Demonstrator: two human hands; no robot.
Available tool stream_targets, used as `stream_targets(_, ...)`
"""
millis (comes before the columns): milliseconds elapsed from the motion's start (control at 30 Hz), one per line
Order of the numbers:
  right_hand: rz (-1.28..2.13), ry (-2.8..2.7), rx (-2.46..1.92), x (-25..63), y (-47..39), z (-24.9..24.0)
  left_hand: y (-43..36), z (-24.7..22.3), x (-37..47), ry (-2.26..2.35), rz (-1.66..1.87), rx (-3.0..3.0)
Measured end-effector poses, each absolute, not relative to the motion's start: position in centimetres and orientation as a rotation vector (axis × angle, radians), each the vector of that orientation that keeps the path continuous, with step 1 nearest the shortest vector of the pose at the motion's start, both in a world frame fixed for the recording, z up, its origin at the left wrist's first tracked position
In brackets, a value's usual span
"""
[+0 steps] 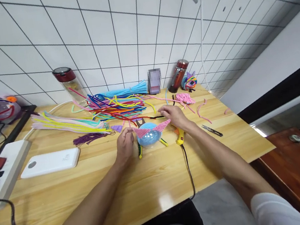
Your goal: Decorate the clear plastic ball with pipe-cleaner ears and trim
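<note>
A clear bluish plastic ball point(149, 139) sits on the table in front of me, its back topped with light blue pipe cleaner. Two pink pipe-cleaner triangles point(164, 125) point outward from its top like ears. My left hand point(125, 143) is closed, thumb and forefinger at the tip of the left triangle. Beyond the ball's right side, my right hand point(175, 115) has its fingers curled together by a thin black strip point(156, 117); their grip is partly hidden. Pliers with yellow-and-black handles point(164, 142) lie under the ball. A yellow glue gun point(180, 137) lies below my right wrist.
Bundles of coloured pipe cleaners point(120, 105) spread along the back, with a phone point(155, 81) and two flasks point(180, 76) by the wall. Small thread snips point(212, 130) lie at right. A white power bank point(50, 162) and a power strip point(11, 163) occupy the left.
</note>
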State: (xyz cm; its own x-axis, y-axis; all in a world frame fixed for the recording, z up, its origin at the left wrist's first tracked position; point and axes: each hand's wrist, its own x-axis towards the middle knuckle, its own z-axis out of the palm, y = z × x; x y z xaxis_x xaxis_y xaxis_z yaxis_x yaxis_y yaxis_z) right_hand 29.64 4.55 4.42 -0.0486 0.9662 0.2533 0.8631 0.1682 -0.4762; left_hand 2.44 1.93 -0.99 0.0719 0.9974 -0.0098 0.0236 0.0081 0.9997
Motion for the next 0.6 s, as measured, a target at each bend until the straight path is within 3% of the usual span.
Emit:
stream_targets(200, 0.324, -2.225, -1.727, 27.0, 9.6, 4.8, 1.8, -0.5, 2.6, 1.168, 1.158, 1.205)
stream_targets(600, 0.268, -2.377, -1.812, 25.7, 11.6, 3.7, 2.0, -1.0, 2.7, 1.169, 1.130, 1.222)
